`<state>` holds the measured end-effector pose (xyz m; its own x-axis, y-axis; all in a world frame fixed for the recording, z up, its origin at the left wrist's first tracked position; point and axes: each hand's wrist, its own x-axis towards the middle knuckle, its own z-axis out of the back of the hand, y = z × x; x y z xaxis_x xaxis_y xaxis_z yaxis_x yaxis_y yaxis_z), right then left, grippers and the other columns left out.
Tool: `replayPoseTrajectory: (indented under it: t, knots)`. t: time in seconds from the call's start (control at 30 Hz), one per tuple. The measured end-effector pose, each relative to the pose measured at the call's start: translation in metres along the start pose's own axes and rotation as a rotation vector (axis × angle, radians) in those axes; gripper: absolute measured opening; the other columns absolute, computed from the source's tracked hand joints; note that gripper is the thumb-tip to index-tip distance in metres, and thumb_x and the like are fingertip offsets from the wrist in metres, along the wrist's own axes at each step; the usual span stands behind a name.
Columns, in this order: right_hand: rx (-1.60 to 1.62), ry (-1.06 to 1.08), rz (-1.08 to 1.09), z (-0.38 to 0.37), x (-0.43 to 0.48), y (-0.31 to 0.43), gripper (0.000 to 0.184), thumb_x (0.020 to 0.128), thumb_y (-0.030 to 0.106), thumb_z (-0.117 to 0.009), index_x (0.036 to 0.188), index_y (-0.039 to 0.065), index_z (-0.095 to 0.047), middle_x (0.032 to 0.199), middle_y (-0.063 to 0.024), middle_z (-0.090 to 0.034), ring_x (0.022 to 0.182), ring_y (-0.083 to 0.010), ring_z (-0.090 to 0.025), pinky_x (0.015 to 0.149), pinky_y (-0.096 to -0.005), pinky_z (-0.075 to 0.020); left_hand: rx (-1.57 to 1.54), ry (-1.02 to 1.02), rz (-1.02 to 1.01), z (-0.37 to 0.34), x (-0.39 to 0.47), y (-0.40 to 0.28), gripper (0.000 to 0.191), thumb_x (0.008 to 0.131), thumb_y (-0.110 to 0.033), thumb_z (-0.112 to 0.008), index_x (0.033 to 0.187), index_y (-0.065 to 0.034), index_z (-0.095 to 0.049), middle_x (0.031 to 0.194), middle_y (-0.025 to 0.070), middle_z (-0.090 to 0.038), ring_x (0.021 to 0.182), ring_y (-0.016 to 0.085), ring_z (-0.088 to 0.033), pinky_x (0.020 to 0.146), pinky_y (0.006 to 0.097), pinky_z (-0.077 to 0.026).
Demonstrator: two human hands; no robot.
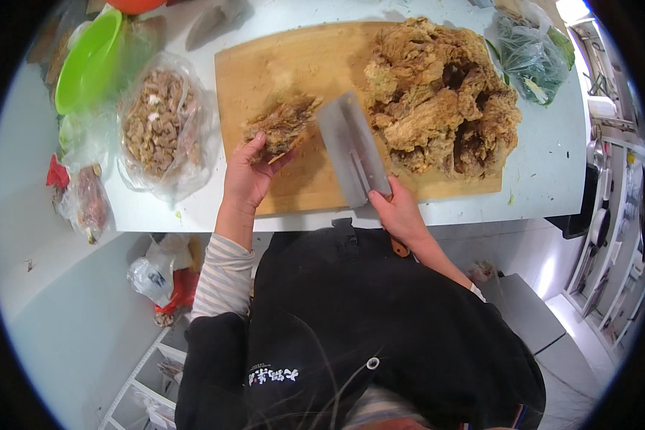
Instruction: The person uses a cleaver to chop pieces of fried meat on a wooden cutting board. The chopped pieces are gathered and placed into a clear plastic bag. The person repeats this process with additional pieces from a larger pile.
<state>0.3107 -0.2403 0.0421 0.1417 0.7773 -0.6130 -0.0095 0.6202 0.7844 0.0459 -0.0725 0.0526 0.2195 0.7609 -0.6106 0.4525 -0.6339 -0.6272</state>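
My left hand (253, 169) holds a brown, crusty piece of fried-looking food (287, 121), thumb on its near side, over the left part of a wooden cutting board (301, 193). In my right hand (403, 212) is a Chinese-style cleaver (350, 148), gripped by its wooden handle near the board's front edge. Its broad steel blade points away from me, between the held piece and a large heap of similar crusty brown food (441, 102). That heap covers most of the board's right side. Whether the pieces are meat cannot be told.
Left of the board, a clear plastic bag (158, 126) holds pale brown chopped pieces. Beyond it is a green plastic bowl (88, 62). A wrapped reddish item (91, 201) lies at the table's left. Bagged leafy greens (535, 62) sit at the back right of the white table (545, 161).
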Motion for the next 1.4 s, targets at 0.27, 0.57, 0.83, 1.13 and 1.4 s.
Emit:
replayPoseTrajectory:
  t: [0.27,0.57,0.83,1.13,1.4]
  knots:
    - [-0.077,-0.234,0.013,-0.022,-0.017,0.007,0.023,0.099,0.015,-0.067,0.114,-0.003,-0.065,0.08,-0.007,-0.07,0.071,-0.0124,-0.063,0.066,-0.0329,-0.0521,0.015,-0.106,0.214,0.066,-0.002,0.019,0.033,0.101,-0.022,-0.071,0.129,-0.0063,-0.062,0.12,0.012,-0.069,0.11,0.028,-0.069,0.078,0.0369,-0.06]
    - [0.033,-0.357,-0.045,-0.057,-0.023,0.02,0.02,0.1,0.015,-0.068,0.111,-0.001,-0.064,0.074,-0.0029,-0.065,0.056,-0.0082,-0.055,0.051,-0.0298,-0.046,1.737,-0.161,-0.297,0.05,-0.006,-0.035,0.041,0.097,-0.032,-0.071,0.118,0.0029,-0.066,0.112,0.0226,-0.07,0.097,0.037,-0.071,0.083,0.0473,-0.057]
    - [0.015,-0.43,-0.103,-0.067,-0.034,0.026,0.021,0.099,0.016,-0.07,0.109,-0.001,-0.064,0.071,-0.0035,-0.064,0.055,-0.009,-0.055,0.05,-0.0303,-0.0466,1.202,-0.05,-0.62,0.024,0.083,-0.004,0.038,0.094,-0.023,-0.071,0.125,-0.001,-0.069,0.103,0.0176,-0.072,0.097,0.034,-0.07,0.086,0.0462,-0.055]
    - [-0.158,-0.51,-0.027,-0.063,-0.017,0.033,0.017,0.098,0.013,-0.07,0.104,-0.002,-0.064,0.075,-0.0106,-0.068,0.066,-0.0132,-0.061,0.063,-0.0322,-0.0508,1.413,0.329,-0.921,0.012,0.097,-0.001,0.041,0.085,-0.003,-0.071,0.126,-0.0104,-0.072,0.106,0.0142,-0.068,0.1,0.037,-0.063,0.087,0.0452,-0.052]
    - [-0.565,-0.429,0.321,-0.064,0.015,0.069,0.013,0.096,0.011,-0.069,0.097,0.002,-0.059,0.08,-0.0188,-0.067,0.073,-0.0415,-0.066,0.064,-0.0474,-0.0523,1.453,0.359,-1.131,0.035,0.056,0.01,0.045,0.082,-0.01,-0.078,0.126,-0.007,-0.068,0.123,0.0118,-0.064,0.115,0.037,-0.059,0.099,0.0469,-0.049]
